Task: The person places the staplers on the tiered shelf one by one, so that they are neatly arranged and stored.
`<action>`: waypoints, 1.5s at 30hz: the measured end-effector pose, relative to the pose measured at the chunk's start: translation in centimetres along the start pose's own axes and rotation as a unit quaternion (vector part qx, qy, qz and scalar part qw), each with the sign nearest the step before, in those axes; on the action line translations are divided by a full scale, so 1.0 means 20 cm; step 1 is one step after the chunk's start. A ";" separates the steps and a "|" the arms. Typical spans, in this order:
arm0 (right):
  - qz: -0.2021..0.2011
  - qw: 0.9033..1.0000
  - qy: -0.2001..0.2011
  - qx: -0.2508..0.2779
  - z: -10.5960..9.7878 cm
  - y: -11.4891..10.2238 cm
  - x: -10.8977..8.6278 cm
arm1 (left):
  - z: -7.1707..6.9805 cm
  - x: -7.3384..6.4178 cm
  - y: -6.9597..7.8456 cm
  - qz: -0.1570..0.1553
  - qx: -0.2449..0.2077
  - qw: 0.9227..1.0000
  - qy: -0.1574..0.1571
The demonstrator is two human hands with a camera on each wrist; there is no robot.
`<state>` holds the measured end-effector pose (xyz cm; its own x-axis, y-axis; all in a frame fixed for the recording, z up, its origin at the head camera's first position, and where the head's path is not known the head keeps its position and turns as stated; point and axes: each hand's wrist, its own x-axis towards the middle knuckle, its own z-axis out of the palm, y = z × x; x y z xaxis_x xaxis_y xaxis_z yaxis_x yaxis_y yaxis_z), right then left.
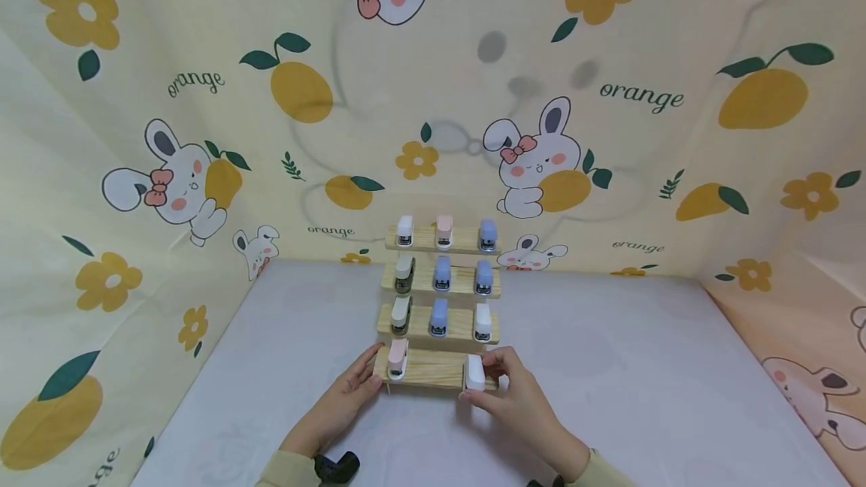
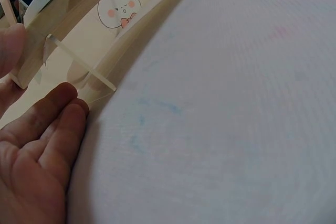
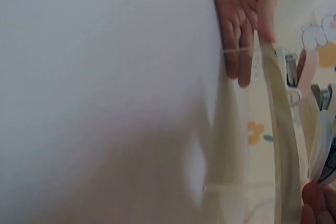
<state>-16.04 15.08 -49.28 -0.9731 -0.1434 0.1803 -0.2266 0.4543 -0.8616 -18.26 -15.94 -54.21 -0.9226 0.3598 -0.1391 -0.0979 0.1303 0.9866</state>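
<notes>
A tiered wooden stand (image 1: pixel 433 368) holds small staplers in rows. My left hand (image 1: pixel 350 389) grips the left end of its lowest board, thumb at the front corner and index finger at the back; the other fingers hang below in the left wrist view. Beside it on that board stands a pink stapler (image 1: pixel 398 358). At the board's right end my right hand (image 1: pixel 517 397) holds a white stapler (image 1: pixel 476 373) between thumb and fingers. In the right wrist view that white stapler (image 3: pixel 321 142) is partly cut off, with fingertips (image 3: pixel 313 195) against it.
Higher boards carry more staplers: a white one (image 1: pixel 482 322), a blue one (image 1: pixel 439 316) and a grey one (image 1: pixel 401 314) on the tier just above. Clear supports (image 2: pixel 81 62) hold up the lowest board. A white cloth (image 1: pixel 609 367) covers the table; a printed curtain (image 1: pixel 419 81) hangs behind.
</notes>
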 end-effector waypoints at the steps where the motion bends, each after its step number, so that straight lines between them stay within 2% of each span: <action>1: 0.001 1.000 -0.002 0.001 0.01 -0.01 0.00 | 0.00 0.00 0.00 0.000 0.001 1.000 0.000; 12: 0.006 1.000 -0.009 -0.007 0.17 -0.08 0.06 | 0.00 0.00 0.00 -0.005 0.005 1.000 0.002; 19: -0.001 1.000 0.021 -0.020 0.23 -0.09 0.11 | 0.00 -0.01 0.00 0.009 -0.003 1.000 -0.008; 25: 0.004 0.999 0.035 -0.034 0.26 -0.10 0.13 | 0.00 -0.01 0.01 0.008 0.003 1.000 -0.006; 31: -0.001 0.996 0.044 -0.079 0.27 -0.09 0.14 | 0.00 -0.02 0.02 0.004 0.002 1.000 0.000; 36: -0.028 0.990 0.054 -0.124 0.28 -0.07 0.14 | 0.00 -0.02 0.01 0.008 -0.002 1.000 0.000; 45: -0.046 0.987 0.060 -0.141 0.29 -0.07 0.14 | -0.01 0.00 -0.01 0.005 0.012 1.000 -0.003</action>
<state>-18.22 9.02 -50.37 -0.9423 -0.0978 0.3203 -0.2997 0.6729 -0.6763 -18.28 -16.10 -54.41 -0.9211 0.3671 -0.1297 -0.0795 0.1489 0.9857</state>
